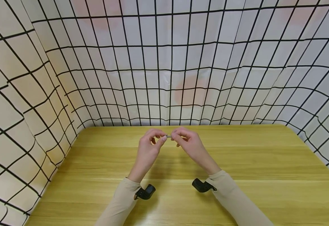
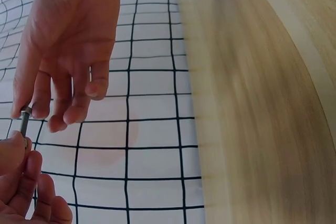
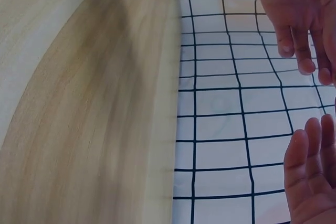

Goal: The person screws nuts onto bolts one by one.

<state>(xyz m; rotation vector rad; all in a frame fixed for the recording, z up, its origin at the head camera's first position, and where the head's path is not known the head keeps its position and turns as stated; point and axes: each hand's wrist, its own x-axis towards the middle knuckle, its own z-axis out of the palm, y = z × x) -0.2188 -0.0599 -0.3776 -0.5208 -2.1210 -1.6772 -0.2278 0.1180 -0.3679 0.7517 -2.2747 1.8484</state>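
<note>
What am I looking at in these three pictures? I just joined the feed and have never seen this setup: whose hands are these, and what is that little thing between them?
There is no machine here: a person in beige sleeves works with bare hands. The big picture comes from a camera on the person's head, looking down at a wooden table backed by a white curtain with a black grid. The two smaller pictures come from the black cameras strapped to each wrist, so they show the hands from very close, with the table edge beside them.

The left hand and the right hand meet above the table and pinch a small thin metal rod between their fingertips, one hand at each end. The left wrist view shows it best; it may be a bolt or pin, too small to tell. The visible tabletop shows only the shadows of the arms.
</note>
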